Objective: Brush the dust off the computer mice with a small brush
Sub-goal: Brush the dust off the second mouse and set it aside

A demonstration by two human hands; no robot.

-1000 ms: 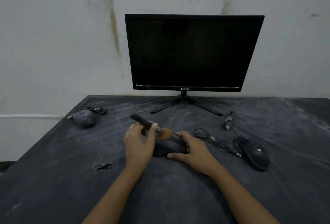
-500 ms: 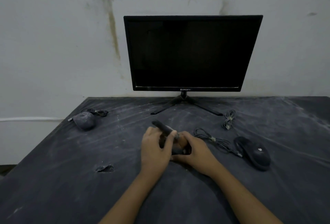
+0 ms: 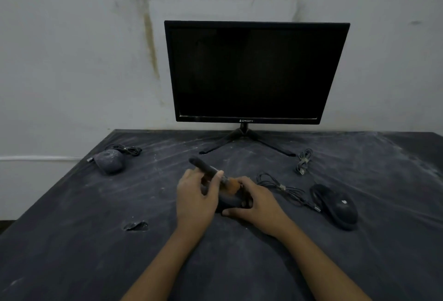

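My left hand grips a small brush with a dark handle; its orange bristles rest on top of a black mouse in the middle of the table. My right hand holds that mouse from the right side, and both hands hide most of it. A dusty grey mouse lies at the far left with its coiled cable. A clean-looking black mouse lies at the right.
A black monitor on a tripod stand is at the back against the wall. The dark dusty table has a small tear at the left. Loose cables lie right of my hands, and a bundled cable lies further back.
My left hand swept the brush to the right across the middle mouse, then drew back slightly, so the orange bristles show again. My right hand stayed on the mouse.
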